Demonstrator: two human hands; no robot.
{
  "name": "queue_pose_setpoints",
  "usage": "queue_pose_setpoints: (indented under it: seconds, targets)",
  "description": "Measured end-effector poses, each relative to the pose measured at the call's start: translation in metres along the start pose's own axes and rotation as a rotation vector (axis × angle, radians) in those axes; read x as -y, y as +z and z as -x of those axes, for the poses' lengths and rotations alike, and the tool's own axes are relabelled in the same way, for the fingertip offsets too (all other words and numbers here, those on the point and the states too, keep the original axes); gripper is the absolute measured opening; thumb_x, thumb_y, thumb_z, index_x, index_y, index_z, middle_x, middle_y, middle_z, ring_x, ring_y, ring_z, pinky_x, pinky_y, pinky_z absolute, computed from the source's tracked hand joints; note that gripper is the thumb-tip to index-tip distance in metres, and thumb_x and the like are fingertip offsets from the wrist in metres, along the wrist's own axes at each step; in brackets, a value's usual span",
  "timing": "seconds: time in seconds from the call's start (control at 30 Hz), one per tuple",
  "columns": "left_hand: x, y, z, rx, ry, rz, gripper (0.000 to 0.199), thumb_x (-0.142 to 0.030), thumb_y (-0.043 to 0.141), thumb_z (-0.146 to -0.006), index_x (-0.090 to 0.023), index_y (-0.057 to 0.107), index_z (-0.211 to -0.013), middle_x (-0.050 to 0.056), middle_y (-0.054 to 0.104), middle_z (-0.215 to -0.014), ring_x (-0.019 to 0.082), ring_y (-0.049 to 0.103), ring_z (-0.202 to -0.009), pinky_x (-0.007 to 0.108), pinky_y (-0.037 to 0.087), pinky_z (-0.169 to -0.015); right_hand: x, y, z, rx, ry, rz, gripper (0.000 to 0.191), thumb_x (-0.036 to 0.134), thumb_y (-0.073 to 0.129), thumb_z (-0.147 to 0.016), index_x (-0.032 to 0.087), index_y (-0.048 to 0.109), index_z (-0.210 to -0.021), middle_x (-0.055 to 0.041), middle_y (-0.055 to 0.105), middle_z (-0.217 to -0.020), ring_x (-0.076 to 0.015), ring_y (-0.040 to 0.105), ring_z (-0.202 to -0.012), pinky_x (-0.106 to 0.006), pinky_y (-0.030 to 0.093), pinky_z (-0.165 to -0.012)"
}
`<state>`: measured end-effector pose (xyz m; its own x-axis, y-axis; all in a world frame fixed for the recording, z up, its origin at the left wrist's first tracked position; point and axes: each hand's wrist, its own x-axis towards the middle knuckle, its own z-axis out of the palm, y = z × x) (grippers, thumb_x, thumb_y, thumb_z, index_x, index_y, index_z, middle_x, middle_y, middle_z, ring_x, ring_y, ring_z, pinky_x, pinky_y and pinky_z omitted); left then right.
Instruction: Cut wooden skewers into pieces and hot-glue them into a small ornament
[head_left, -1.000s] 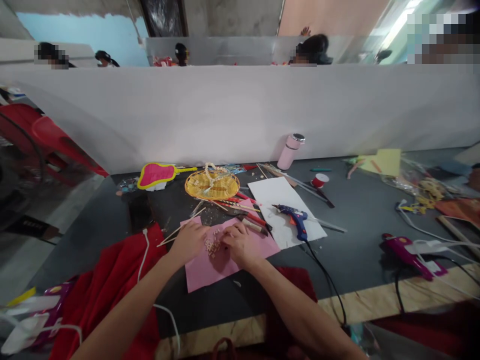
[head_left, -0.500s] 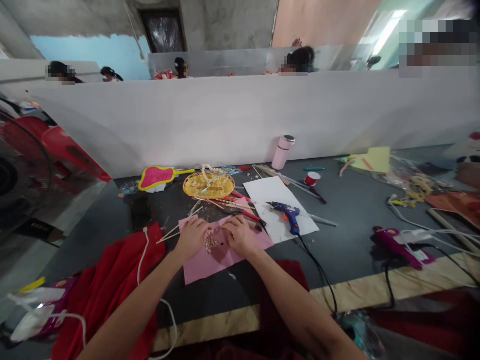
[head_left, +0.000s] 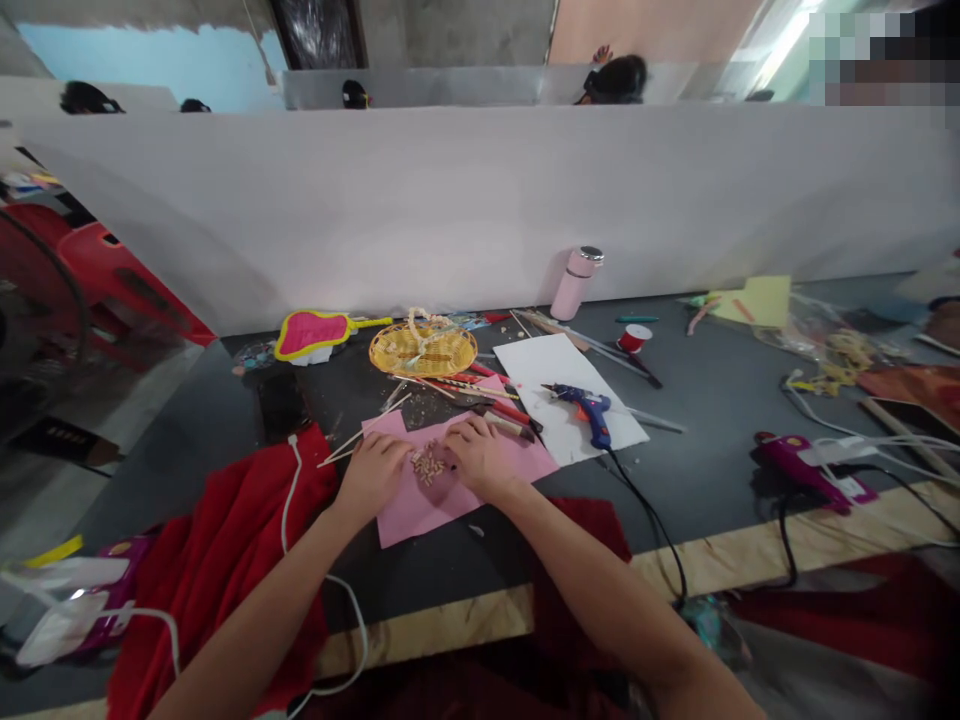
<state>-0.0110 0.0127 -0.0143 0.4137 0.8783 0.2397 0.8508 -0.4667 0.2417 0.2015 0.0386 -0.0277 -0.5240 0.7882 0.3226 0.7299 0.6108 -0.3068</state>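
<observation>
A sheet of pink paper (head_left: 420,518) lies on the dark tabletop, with a small heap of short beige pieces (head_left: 428,466) on it, too small to name surely. At the heap's left side my left hand (head_left: 376,472) rests on the paper, fingers stretched toward the pieces. My right hand (head_left: 474,458) lies on the other side, palm down, its fingers a little bent and apart. Neither hand visibly grips anything; the undersides of the fingertips are hidden. Just beyond the right hand are a brush-like tool with a pale handle (head_left: 508,426) and several thin sticks.
A blue glue gun (head_left: 589,408) lies on white paper (head_left: 536,365). Behind stand a wicker basket (head_left: 382,352), a pink flask (head_left: 576,285) and a red spool (head_left: 634,338). Red cloth (head_left: 225,520) and a white cable (head_left: 289,490) are at left. A magenta glue gun (head_left: 814,470) lies right.
The view has tilted down, so the table sits higher in the picture. Both hands remain around the heap, which now shows more clearly between them.
</observation>
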Motion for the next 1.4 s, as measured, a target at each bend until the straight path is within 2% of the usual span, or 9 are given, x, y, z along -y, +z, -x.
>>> queue_pose_setpoints:
  seconds: [0.13, 0.4, 0.53, 0.77, 1.0, 1.1, 1.2, 1.3, 1.4]
  targets:
    - [-0.004, 0.005, 0.005, 0.010, 0.019, -0.002, 0.028, -0.018, 0.042, -0.084, -0.021, 0.062, -0.103, 0.008, 0.063, -0.096, 0.024, 0.048, -0.096, 0.040, 0.037, -0.083, -0.002, -0.002, 0.002, -0.034, -0.004, -0.043, 0.016, 0.019, 0.052, -0.084, 0.023, 0.064, -0.093, -0.0048, 0.061, -0.100, -0.0217, 0.043, -0.098, -0.038, 0.034, -0.087]
    - [-0.007, 0.005, 0.012, 0.074, 0.054, 0.044, 0.029, -0.010, 0.043, -0.080, -0.022, 0.063, -0.098, 0.007, 0.063, -0.096, 0.024, 0.047, -0.095, 0.041, 0.036, -0.084, 0.010, -0.006, 0.005, 0.040, -0.123, -0.115, 0.016, 0.022, 0.053, -0.085, 0.025, 0.067, -0.090, -0.0034, 0.062, -0.095, -0.0202, 0.045, -0.095, -0.036, 0.035, -0.085]
    - [-0.004, 0.007, 0.012, 0.067, 0.030, 0.068, 0.032, -0.009, 0.042, -0.079, -0.021, 0.062, -0.101, 0.008, 0.063, -0.095, 0.025, 0.047, -0.095, 0.042, 0.036, -0.084, 0.006, -0.003, 0.004, 0.045, -0.088, -0.107, 0.016, 0.019, 0.054, -0.083, 0.025, 0.066, -0.093, -0.0039, 0.063, -0.096, -0.0202, 0.046, -0.096, -0.036, 0.035, -0.085]
    - [-0.008, 0.009, 0.010, 0.098, 0.060, 0.105, 0.045, -0.006, 0.043, -0.076, -0.027, 0.059, -0.112, 0.007, 0.061, -0.102, 0.023, 0.047, -0.097, 0.041, 0.037, -0.084, 0.007, -0.002, 0.003, 0.067, -0.056, -0.110, 0.017, 0.018, 0.052, -0.084, 0.024, 0.066, -0.092, -0.0031, 0.063, -0.096, -0.0198, 0.046, -0.094, -0.035, 0.035, -0.083]
    - [-0.008, 0.007, 0.008, 0.053, 0.026, 0.172, 0.033, -0.012, 0.042, -0.082, -0.020, 0.060, -0.108, 0.008, 0.063, -0.100, 0.025, 0.050, -0.095, 0.043, 0.039, -0.087, 0.006, -0.002, 0.000, 0.052, -0.032, -0.131, 0.009, 0.017, 0.055, -0.083, 0.020, 0.063, -0.085, -0.0046, 0.064, -0.092, -0.0210, 0.047, -0.093, -0.037, 0.036, -0.083]
    - [-0.011, 0.005, 0.008, -0.014, -0.023, 0.345, 0.032, -0.013, 0.040, -0.083, -0.021, 0.059, -0.108, 0.008, 0.062, -0.099, 0.023, 0.052, -0.096, 0.040, 0.041, -0.087, 0.005, -0.005, -0.002, -0.013, -0.060, -0.215, 0.012, 0.018, 0.050, -0.087, 0.019, 0.062, -0.086, -0.0055, 0.064, -0.089, -0.0196, 0.049, -0.088, -0.036, 0.039, -0.083]
    - [-0.019, 0.001, 0.009, -0.044, -0.138, 0.645, 0.026, -0.021, 0.041, -0.087, -0.021, 0.058, -0.106, 0.008, 0.061, -0.100, 0.019, 0.055, -0.094, 0.034, 0.044, -0.084, 0.010, -0.010, -0.001, -0.068, -0.121, -0.344, 0.016, 0.018, 0.044, -0.089, 0.019, 0.060, -0.091, -0.0052, 0.063, -0.088, -0.0182, 0.050, -0.086, -0.034, 0.043, -0.081]
    - [-0.028, -0.005, 0.010, 0.051, -0.216, 0.899, 0.020, -0.029, 0.045, -0.086, -0.021, 0.060, -0.097, 0.005, 0.061, -0.087, 0.016, 0.055, -0.079, 0.029, 0.045, -0.073, 0.019, -0.013, 0.004, -0.101, -0.192, -0.406, 0.017, 0.016, 0.045, -0.088, 0.020, 0.061, -0.093, -0.0058, 0.061, -0.093, -0.0183, 0.049, -0.091, -0.034, 0.045, -0.081]
    - [-0.033, -0.009, 0.010, 0.138, -0.290, 1.081, 0.019, -0.032, 0.049, -0.084, -0.018, 0.061, -0.084, 0.000, 0.053, -0.070, 0.012, 0.047, -0.063, 0.024, 0.041, -0.061, 0.026, -0.013, 0.007, -0.158, -0.255, -0.439, 0.015, 0.015, 0.049, -0.086, 0.020, 0.061, -0.093, -0.0063, 0.059, -0.094, -0.0178, 0.049, -0.092, -0.034, 0.047, -0.079]
